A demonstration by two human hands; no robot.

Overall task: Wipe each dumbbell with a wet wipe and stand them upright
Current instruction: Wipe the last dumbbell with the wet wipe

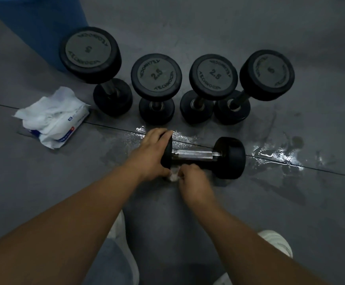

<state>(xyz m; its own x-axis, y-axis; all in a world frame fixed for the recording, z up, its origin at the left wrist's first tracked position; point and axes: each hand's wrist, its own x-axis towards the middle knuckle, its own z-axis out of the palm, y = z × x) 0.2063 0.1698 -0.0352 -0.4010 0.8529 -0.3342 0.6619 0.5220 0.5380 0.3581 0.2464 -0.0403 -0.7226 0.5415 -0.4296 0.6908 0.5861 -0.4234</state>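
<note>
Down low, a white shoe (278, 241) stood on the dark grey floor (44, 182), and both bare arms reached forward. The right hand (194, 179) was curled, its fingertips pinching a small white wet wipe (173, 176) bunched on the floor. Just beside it the left hand (152, 151) had fingers and thumb wrapped round the left end of the lying dumbbell (196, 155). That dumbbell lay on its side, a shiny metal bar between two black round ends. The wipe sat just under the end the left hand held. Shiny wet patches (278, 156) spread over the floor behind it and to its right. Farther left lay a white pack of wipes (64, 124) with blue print too small to read, loose wipes sticking out. Behind, four black dumbbells stood upright in a close row. The first dumbbell (88, 51) said 5 on top. The second dumbbell (156, 76) and third dumbbell (213, 76) said 2.5 and TECHNOGYM. The number on the fourth dumbbell (267, 74) was too blurry to tell. A big blue thing (40, 21) stood in the far left corner.
</note>
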